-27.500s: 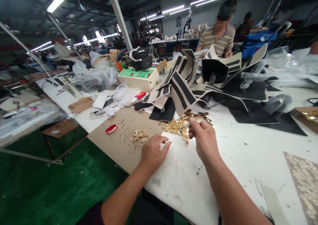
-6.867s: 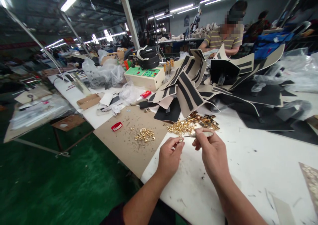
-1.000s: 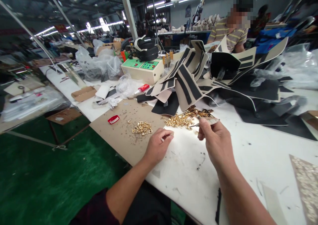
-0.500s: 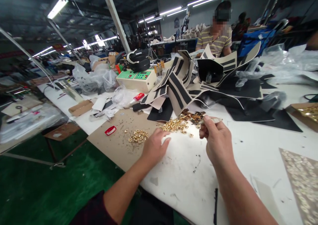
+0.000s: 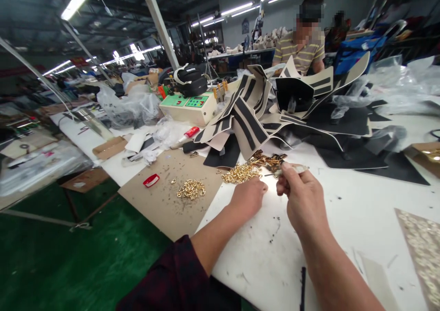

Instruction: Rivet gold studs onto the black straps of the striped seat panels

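My left hand [image 5: 248,196] is closed on the white tabletop, just in front of a heap of small gold metal fittings [image 5: 239,172]. Its fingertips are pinched together, and I cannot make out what is between them. My right hand [image 5: 304,192] grips a slim tool with a pale, worn handle [image 5: 298,168]; its thin dark tip points left over the fittings. Behind the heap lie longer gold and dark metal pieces [image 5: 270,160]. A smaller pile of gold fittings [image 5: 191,189] rests on the brown board [image 5: 168,217] to the left.
Striped beige and black panels [image 5: 249,128] are piled behind the fittings. A control box [image 5: 188,109], a red-capped tube [image 5: 190,132] and a red piece [image 5: 151,180] stand or lie to the left. On the right is a sheet of pale pieces [image 5: 421,247]. A co-worker [image 5: 302,50] sits opposite.
My left hand has moved right, from beside the smaller pile to near my right hand, and its fingers have closed. My right hand still holds the slim tool.
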Demonstrator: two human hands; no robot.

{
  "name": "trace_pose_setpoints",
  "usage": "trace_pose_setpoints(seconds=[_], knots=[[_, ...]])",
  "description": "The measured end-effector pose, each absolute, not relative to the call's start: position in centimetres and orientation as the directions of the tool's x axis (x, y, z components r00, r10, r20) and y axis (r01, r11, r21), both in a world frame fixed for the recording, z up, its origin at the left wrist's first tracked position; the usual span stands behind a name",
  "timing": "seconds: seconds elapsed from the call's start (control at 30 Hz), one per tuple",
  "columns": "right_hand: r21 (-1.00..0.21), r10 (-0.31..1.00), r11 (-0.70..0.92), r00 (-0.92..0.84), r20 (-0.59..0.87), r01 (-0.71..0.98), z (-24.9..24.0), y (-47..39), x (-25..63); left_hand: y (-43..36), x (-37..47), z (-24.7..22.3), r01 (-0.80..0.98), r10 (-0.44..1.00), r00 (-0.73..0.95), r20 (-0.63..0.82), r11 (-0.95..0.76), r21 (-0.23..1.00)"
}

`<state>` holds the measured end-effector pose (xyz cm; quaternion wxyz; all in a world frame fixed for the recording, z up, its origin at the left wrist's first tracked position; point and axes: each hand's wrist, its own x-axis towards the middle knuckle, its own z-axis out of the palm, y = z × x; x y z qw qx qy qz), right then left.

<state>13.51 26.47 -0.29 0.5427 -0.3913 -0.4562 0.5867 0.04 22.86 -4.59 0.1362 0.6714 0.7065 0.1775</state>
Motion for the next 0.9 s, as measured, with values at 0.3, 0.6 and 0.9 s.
trace_pose_setpoints(seconds=[0.3, 0.6, 0.9], knots=[[-0.993, 0.985, 0.052, -0.158, 0.068, -0.107, 0.2, 24.8, 13.0, 17.1, -1.6, -5.2, -0.146, 0.881, -0.411, -0.233, 0.189, 0.971], [-0.941, 0.938, 0.249, -0.301, 0.174, 0.231, 0.0, 23.2, 12.1, 15.7, -2.0, -5.0, -0.506, 0.892, -0.365, -0.268, 0.051, 0.861], [-0.898, 0.926, 0.296, -0.33, 0.185, 0.326, -0.6, 23.3, 11.9, 15.5, -1.8, -5.0, -0.484, 0.9, -0.36, -0.247, 0.046, 0.874]])
